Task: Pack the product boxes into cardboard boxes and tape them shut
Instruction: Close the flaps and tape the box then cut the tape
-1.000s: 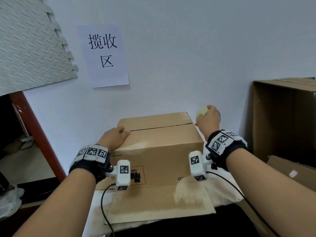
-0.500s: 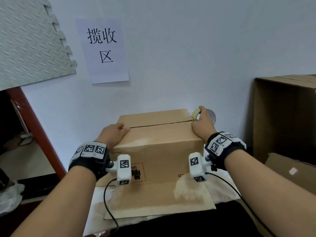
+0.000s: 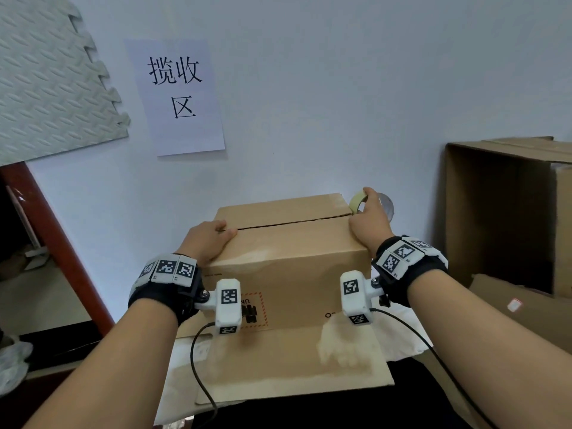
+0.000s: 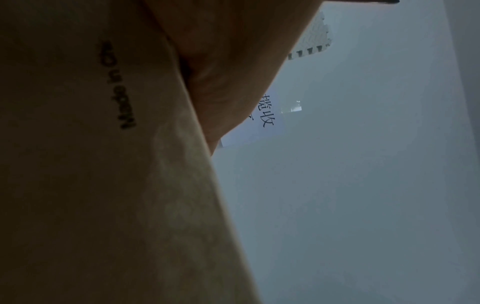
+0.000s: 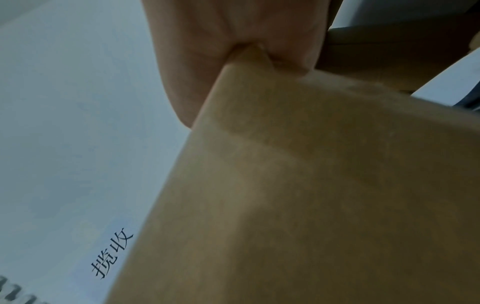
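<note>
Matt brown cardboard box (image 3: 288,258)

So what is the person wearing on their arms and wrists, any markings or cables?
Both forearms are bare, with no sleeves showing. Each wrist carries a black strap: the left wrist band and the right wrist band bear white blocks printed with black square codes. A white camera module with the same codes juts from each, trailing a thin black cable.

A white paper sign (image 3: 178,96) with black characters is taped to the pale wall (image 3: 340,88), beside a grey textured foam mat (image 3: 46,78).
</note>
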Demonstrator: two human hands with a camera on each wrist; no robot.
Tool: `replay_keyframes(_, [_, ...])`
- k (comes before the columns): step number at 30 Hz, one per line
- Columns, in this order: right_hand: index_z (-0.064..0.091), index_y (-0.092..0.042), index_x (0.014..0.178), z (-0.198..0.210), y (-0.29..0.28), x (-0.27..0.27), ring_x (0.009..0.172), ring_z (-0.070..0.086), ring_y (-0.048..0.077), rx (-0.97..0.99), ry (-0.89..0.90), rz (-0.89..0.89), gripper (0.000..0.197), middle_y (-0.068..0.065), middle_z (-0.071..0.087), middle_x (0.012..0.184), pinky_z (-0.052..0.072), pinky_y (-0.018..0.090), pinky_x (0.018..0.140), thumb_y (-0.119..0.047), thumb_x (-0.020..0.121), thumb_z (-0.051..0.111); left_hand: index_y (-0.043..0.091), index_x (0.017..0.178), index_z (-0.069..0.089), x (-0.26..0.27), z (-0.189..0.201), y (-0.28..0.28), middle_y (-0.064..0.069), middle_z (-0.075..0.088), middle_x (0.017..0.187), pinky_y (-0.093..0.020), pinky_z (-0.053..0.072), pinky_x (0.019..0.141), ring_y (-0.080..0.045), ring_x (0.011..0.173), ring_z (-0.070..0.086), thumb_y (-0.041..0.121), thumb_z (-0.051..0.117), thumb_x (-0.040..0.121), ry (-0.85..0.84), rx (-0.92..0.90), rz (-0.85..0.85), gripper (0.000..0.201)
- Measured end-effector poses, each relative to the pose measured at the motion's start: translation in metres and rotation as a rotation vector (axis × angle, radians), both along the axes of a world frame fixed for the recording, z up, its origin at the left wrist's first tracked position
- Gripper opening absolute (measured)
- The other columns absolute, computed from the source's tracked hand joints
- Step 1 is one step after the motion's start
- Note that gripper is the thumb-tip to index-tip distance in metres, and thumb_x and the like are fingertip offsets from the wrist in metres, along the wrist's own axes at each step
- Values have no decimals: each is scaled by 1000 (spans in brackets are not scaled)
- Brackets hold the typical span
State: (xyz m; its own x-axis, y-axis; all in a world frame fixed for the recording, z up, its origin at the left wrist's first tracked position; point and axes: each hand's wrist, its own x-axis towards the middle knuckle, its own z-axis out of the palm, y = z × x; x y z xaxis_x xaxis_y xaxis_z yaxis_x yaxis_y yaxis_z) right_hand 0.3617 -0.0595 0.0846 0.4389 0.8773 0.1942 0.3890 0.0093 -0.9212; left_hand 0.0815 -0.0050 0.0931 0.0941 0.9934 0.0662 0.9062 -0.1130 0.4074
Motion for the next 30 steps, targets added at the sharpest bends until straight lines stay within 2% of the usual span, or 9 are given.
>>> replay_keyframes(5, [16, -10, 150, -5, -7, 16, 131, 37, 26, -18, 1, -37, 69, 13, 38, 142, 29, 27, 105, 10, 87, 38, 13, 142, 41, 20, -4, 2, -10, 43, 145, -31, 29, 105, -28, 133, 40, 42, 38, 100, 60, -9, -54, 51])
replay_keyframes(8, [16, -11, 150, -9, -8, 16, 131, 37, 26, -18, 7, -25, 71, 13, 36, 143, 29, 28, 105, 11, 86, 38, 6, 117, 58, 23, -8, 5, -12, 52, 130, -30, 35, 91, -30, 122, 49, 38, 38, 100, 85, 20, -82, 41])
replay_keyframes(12, [18, -11, 149, -10, -9, 14, 133, 35, 26, -4, -10, -10, 71, 12, 35, 144, 27, 25, 105, 13, 85, 37, -1, 94, 56, 23, -11, 8, -16, 59, 101, -30, 35, 72, -33, 101, 57, 32, 40, 100, 47, 50, -91, 36])
replay_keyframes(14, [18, -12, 149, -10, -10, 14, 132, 35, 26, -10, -21, -9, 71, 12, 35, 144, 27, 23, 102, 12, 85, 37, 0, 101, 57, 22, -12, 7, -15, 63, 101, -32, 39, 75, -33, 101, 59, 33, 37, 100, 68, 40, -103, 38])
replay_keyframes(18, [20, -13, 148, -5, -13, 14, 129, 38, 26, -18, -78, -3, 68, 12, 36, 143, 29, 20, 93, 12, 87, 35, 20, 142, 42, 20, -11, 3, -7, 44, 145, -32, 30, 105, -28, 130, 42, 33, 30, 103, 158, 60, -142, 43])
replay_keyframes(22, [36, -9, 139, 13, -9, 11, 106, 45, 19, 129, -129, -88, 54, 6, 40, 128, 32, 14, 83, 9, 88, 39, 24, 141, 44, 17, -13, 7, -4, 44, 145, -31, 28, 105, -26, 130, 41, 36, 31, 103, 169, 85, -146, 42])
replay_keyframes(25, [47, -11, 124, 30, 0, 6, 99, 53, 23, 253, -79, -87, 35, 7, 47, 128, 44, 30, 90, -3, 91, 41, 24, 140, 46, 16, -13, 6, -5, 47, 143, -31, 30, 104, -27, 128, 43, 35, 32, 103, 157, 95, -137, 41])
replay_keyframes(28, [55, -17, 114, 43, 9, -9, 72, 52, 14, 226, -18, -11, 25, 5, 55, 108, 46, 24, 62, -13, 96, 38, 24, 138, 48, 15, -14, 6, -5, 49, 141, -31, 31, 102, -26, 126, 45, 35, 33, 102, 136, 104, -129, 41])
replay_keyframes(30, [59, -24, 97, 48, 20, -22, 73, 52, 14, 181, -49, 46, 23, -2, 56, 100, 44, 25, 64, -13, 95, 38, 24, 138, 48, 15, -14, 7, -5, 49, 140, -30, 32, 102, -26, 126, 45, 36, 33, 102, 126, 109, -125, 41])
